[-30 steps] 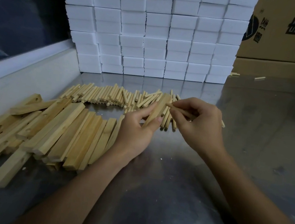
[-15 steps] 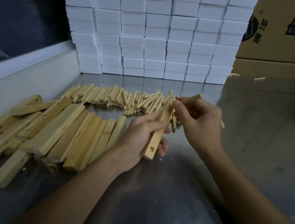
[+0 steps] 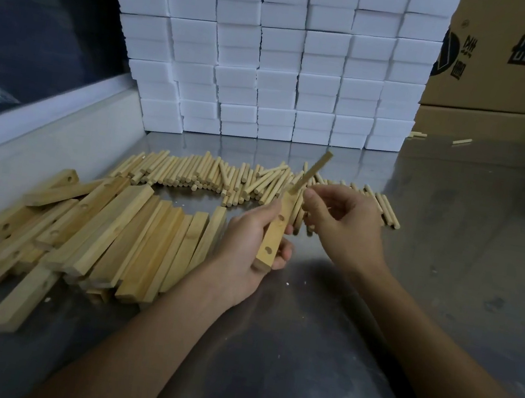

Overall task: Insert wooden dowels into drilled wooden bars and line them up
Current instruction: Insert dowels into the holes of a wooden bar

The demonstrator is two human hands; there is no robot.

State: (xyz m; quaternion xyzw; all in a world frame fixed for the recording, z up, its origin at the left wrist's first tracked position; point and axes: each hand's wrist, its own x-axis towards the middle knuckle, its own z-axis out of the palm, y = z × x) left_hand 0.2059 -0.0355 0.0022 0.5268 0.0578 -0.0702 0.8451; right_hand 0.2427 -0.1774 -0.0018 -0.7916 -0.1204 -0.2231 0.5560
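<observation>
Steel table [image 3: 354, 329] carries everything. White foam blocks [image 3: 275, 52] stacked at back, cardboard boxes [image 3: 509, 65] to the right of them. Pile of drilled bars [image 3: 108, 231] lies at left, w/ a loose row of dowels [image 3: 210, 174] behind it, near the foam.

Left hand [image 3: 247, 247] has its grip wrapped round one bar [image 3: 274, 234], held tilted above the table, two holes showing on the upward face. Right hand [image 3: 342, 223] is just beside the bar's far end, fingers curled; its grip seems to pinch the dowel [image 3: 313, 171], but the contact pt is hard to see. Dowel's lower end sits at the bar's top end and sticks up at a slant.

Step in hand, prob.: seating the first dowel in the end hole. Next move calls for straightening it and pressing down, then filling the other holes.
</observation>
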